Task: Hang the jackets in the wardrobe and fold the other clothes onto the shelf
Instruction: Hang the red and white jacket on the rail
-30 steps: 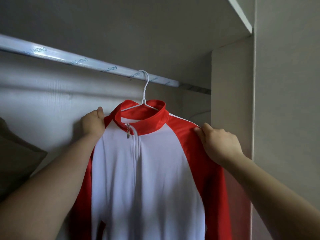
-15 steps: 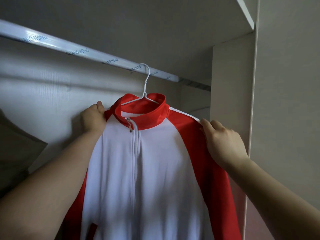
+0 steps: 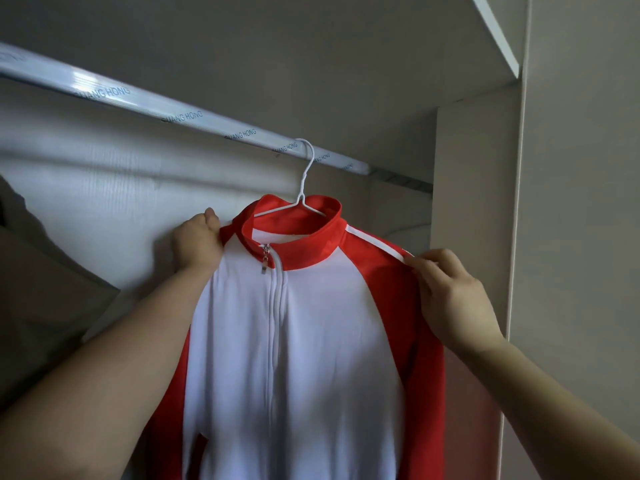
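Jacket point(image 3: 311, 341), red with a white front and a closed zip, hangs in the middle of the frame on a white wire hanger point(image 3: 304, 188). The hanger's hook is looped over the rail point(image 3: 173, 110), which slants from the upper left down toward the centre right. The left hand point(image 3: 197, 244), at centre left, curls its fingers round the jacket's shoulder just beside the red collar. The right hand point(image 3: 450, 299), at centre right, pinches the white stripe on the other shoulder between thumb and forefinger. A pale side panel point(image 3: 474, 237) stands just right of the jacket, and a dark garment point(image 3: 41, 289) hangs at the left edge.
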